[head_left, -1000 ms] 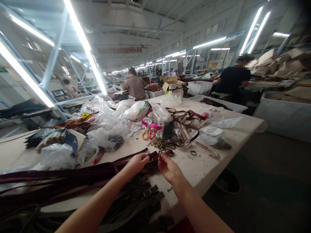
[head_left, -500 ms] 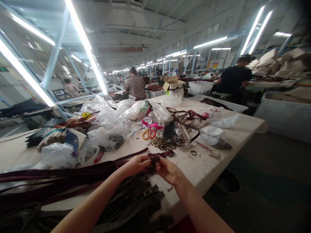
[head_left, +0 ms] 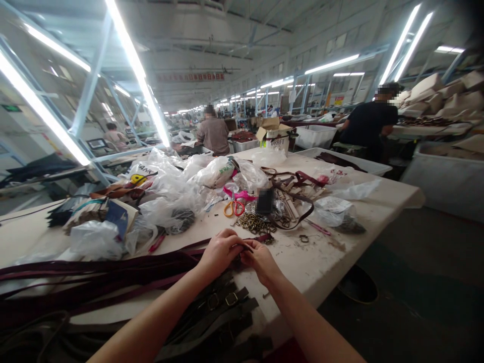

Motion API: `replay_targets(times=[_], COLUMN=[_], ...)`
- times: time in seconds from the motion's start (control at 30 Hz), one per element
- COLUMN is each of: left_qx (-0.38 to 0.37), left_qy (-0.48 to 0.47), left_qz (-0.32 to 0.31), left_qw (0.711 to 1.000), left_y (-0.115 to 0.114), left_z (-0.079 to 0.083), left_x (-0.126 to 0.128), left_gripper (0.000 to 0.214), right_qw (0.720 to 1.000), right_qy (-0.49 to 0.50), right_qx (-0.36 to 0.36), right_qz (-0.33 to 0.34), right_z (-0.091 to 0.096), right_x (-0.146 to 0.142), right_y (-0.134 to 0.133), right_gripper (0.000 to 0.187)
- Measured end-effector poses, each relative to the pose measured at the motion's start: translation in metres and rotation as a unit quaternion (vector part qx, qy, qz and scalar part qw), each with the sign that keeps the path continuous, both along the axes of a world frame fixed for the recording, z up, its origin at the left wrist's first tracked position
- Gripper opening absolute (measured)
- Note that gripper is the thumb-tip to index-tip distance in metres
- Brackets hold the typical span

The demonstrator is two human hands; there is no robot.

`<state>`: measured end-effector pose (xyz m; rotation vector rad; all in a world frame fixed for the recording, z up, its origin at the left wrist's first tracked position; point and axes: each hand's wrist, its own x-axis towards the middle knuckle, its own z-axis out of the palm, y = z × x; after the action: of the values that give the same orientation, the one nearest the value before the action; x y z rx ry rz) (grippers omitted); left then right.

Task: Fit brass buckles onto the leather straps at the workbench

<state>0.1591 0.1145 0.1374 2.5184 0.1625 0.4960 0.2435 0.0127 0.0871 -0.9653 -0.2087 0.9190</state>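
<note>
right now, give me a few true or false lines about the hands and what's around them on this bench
The left hand and right hand meet over a dark maroon strap. True.
The right hand holds the orange-handled scissors. False: they lie on the table, beyond the hands.
A heap of brass-coloured rings lies beside the scissors. True.
A co-worker's hand is reaching for the strap. False: no other hand is near; the person in a dark top is off to the right, back turned.
Dark straps with square metal buckles lie just below the hands. True.
</note>
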Motion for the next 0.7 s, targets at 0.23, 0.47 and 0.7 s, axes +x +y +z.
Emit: replay_targets(times=[0.23,0.47,0.7], left_qx=[-0.219,0.088,0.192], left_qy=[0.046,0.111,0.176], left_qz=[0.040,0.162,0.160], left_qw=[0.974,0.977,0.952], left_y=[0.009,0.013,0.009], left_z=[-0.004,-0.001,-0.001], left_x=[-0.001,-0.004,-0.003], left_gripper=[0.028,0.013,0.012], right_qw=[0.998,0.998,0.997], right_qy=[0.009,0.002,-0.033], right_qx=[-0.054,-0.049,-0.055], right_qz=[0.016,0.042,0.038], right_z=[-0.008,-0.017,-0.027], right_x=[0.007,0.003,0.000], right_y=[0.015,0.023,0.027], right_gripper=[0.025,0.019,0.023])
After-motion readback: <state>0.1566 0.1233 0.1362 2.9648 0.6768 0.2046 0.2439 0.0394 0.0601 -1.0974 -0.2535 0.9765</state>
